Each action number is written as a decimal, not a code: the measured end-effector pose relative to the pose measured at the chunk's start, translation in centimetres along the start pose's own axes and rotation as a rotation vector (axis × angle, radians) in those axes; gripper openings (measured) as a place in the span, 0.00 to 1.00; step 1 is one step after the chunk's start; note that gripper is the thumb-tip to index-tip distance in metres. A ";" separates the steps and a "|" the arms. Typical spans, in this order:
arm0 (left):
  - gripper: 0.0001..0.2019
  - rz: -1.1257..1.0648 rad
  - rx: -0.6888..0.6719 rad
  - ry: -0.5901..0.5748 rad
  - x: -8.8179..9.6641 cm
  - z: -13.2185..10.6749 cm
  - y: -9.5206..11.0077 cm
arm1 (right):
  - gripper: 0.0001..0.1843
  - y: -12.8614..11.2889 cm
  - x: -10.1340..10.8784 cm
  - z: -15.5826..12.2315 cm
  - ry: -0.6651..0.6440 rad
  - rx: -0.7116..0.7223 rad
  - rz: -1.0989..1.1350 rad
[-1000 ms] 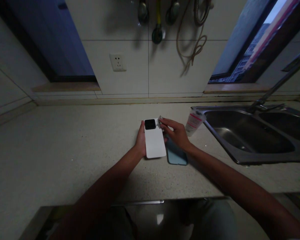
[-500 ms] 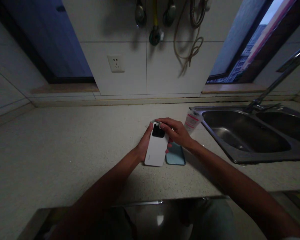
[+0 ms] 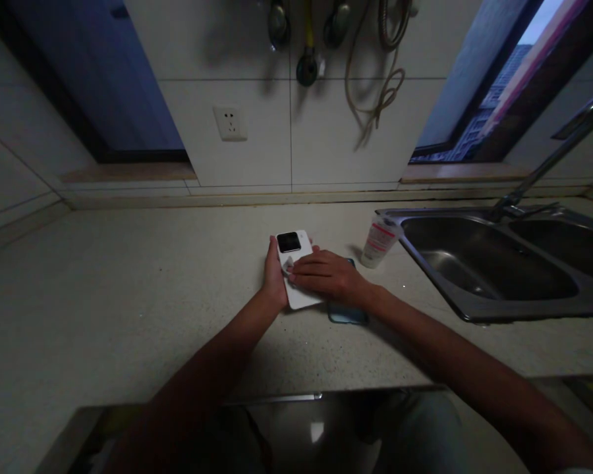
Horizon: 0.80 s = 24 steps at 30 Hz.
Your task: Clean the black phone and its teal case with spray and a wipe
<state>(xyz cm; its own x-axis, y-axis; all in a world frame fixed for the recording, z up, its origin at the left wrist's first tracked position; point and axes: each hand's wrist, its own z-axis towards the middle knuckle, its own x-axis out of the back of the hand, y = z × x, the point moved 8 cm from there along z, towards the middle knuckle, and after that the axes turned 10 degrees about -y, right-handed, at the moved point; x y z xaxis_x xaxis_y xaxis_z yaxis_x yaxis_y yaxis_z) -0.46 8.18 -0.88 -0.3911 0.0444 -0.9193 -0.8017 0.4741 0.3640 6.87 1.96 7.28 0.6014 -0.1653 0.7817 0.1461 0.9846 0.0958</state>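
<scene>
A white phone [image 3: 301,299] lies back side up, tilted a little, above the counter. Its black camera block [image 3: 289,241] is at the far end. My left hand [image 3: 274,273] wraps around the phone's left side, and some fingertips show at its right edge. Across the phone's middle lies my right hand [image 3: 329,275], its fingers pressed together on a small crumpled white tissue [image 3: 287,264] against the back. A light blue phone case [image 3: 346,314] rests on the counter, partly hidden beneath my right hand and wrist.
A clear plastic cup [image 3: 378,242] with red print stands right of the hands. Farther right is a steel double sink [image 3: 454,289] with a tap [image 3: 548,164]. The tiled wall behind carries a socket [image 3: 230,124], pipes and a tied cord [image 3: 383,99].
My right hand has moved from the camera block down onto the middle of the phone's back with the tissue. The phone has turned, its camera end swinging left.
</scene>
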 end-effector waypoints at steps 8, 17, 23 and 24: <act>0.38 -0.023 -0.242 0.240 3.4 0.5 3.8 | 0.11 -0.2 -0.5 0.6 -0.110 -0.092 0.015; 0.32 -0.118 -0.201 0.237 3.5 0.3 3.5 | 0.04 0.3 1.6 0.0 -0.035 0.030 -0.184; 0.27 -0.078 -0.221 0.190 3.4 0.6 3.3 | 0.12 -1.3 0.9 -0.2 0.014 0.044 -0.217; 0.27 -0.056 -0.215 0.177 3.4 0.7 3.2 | 0.14 -1.3 0.8 -0.3 0.025 0.037 -0.204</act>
<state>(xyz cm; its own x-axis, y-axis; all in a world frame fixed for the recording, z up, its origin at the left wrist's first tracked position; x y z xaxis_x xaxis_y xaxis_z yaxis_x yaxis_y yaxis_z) -4.06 10.51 -2.94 -0.4010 -0.1397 -0.9054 -0.8945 0.2731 0.3540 7.35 0.50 7.58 0.5820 -0.3626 0.7279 0.2385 0.9319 0.2735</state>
